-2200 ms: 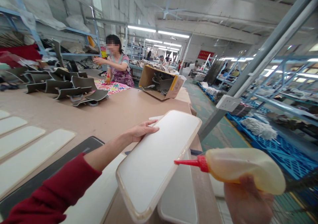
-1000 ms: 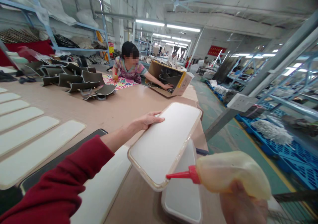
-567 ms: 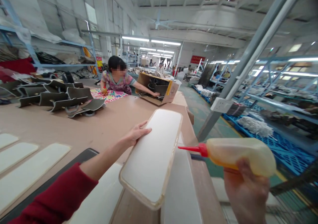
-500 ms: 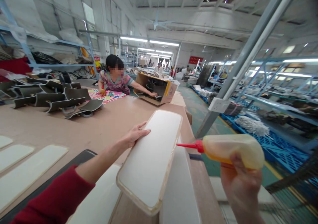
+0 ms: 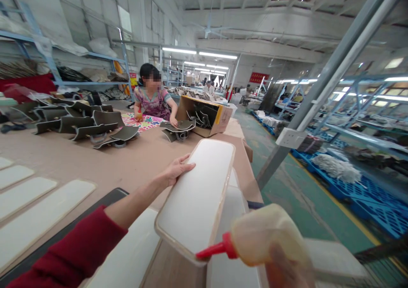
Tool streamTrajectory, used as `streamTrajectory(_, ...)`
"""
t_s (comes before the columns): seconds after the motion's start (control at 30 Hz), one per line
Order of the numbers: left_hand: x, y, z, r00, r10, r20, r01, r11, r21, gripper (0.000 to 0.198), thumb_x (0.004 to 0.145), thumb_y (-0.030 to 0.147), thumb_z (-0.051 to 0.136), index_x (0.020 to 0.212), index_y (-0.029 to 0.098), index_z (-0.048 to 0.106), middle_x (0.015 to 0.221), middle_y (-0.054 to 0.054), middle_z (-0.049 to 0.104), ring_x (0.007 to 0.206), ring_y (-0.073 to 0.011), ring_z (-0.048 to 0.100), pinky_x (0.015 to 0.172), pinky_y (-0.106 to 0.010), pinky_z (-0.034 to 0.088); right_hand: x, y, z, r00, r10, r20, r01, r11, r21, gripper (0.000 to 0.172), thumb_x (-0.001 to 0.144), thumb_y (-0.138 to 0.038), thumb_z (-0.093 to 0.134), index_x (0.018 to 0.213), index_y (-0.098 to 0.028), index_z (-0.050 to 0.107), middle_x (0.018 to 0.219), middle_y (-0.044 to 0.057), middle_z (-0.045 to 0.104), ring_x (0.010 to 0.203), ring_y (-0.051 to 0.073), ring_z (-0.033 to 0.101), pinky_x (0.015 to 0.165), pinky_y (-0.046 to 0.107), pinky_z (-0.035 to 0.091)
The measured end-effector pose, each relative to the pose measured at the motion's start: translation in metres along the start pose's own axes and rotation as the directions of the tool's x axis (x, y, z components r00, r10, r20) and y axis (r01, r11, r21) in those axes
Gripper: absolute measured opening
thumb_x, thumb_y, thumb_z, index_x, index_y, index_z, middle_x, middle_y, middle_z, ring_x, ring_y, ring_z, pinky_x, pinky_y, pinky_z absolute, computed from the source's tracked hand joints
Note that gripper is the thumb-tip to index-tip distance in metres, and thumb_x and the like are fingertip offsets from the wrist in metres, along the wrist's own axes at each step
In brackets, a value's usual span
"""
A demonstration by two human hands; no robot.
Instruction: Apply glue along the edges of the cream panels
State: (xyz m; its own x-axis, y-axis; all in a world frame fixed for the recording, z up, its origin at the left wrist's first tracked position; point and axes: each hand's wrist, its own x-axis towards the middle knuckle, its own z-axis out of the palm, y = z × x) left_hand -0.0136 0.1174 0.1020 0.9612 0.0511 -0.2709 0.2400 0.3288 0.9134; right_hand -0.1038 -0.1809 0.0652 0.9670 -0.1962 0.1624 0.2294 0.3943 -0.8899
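My left hand point(image 5: 177, 170) grips the long left edge of a white panel point(image 5: 199, 190) with rounded corners, its thumb on the top face. The panel is held tilted above the table, and a glossy, yellowish band runs around its rim. In my right hand point(image 5: 283, 264), partly blurred, is a squeeze bottle point(image 5: 267, 232) of amber liquid, probably glue. Its red nozzle point(image 5: 215, 250) points left, with the tip at the panel's near right corner. Other white panels point(image 5: 232, 232) lie beneath the held one.
More white panels point(image 5: 47, 218) lie on the brown table point(image 5: 140, 164) at left, beside a black-edged board point(image 5: 117, 194). Dark curved pieces point(image 5: 86, 126) are piled farther back. Across the table, a co-worker point(image 5: 154, 94) touches dark pieces near a cardboard box point(image 5: 219, 120). A slanted metal post point(image 5: 318, 96) stands at right.
My right hand has brought the bottle down and toward me, its nozzle moving along the panel's right edge to the near corner. The co-worker has drawn dark pieces from the box onto the table.
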Motion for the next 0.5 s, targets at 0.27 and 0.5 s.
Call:
streamTrajectory(0.27,-0.002,0.005,0.007,0.999,0.016,0.046,-0.017,0.999,0.030,0.112,0.054,0.025,0.089,0.149,0.019,0.031,0.107,-0.012,0.072,0.070,-0.0187,0.069,0.061,-0.028,0.057,0.032,-0.042,0.029,0.923,-0.304,-0.237,0.295,0.953,-0.076,0.047,0.049,-0.036,0.092,0.085,-0.018,0.069,0.080,0.000,0.067,0.084,0.017,0.062,0.073,0.019,0.053)
streamTrajectory(0.5,-0.002,0.006,0.009,0.999,0.006,0.044,-0.007,1.000,0.024,0.106,0.055,0.023,0.089,0.147,0.019,0.035,0.108,-0.012,0.072,0.068,-0.0177,0.068,0.062,-0.028,0.058,0.027,-0.034,0.029,0.953,-0.232,-0.194,0.227,0.973,-0.045,0.044,0.044,-0.029,0.092,0.079,-0.017,0.068,0.070,0.000,0.064,0.069,0.016,0.061,0.064,0.019,0.055)
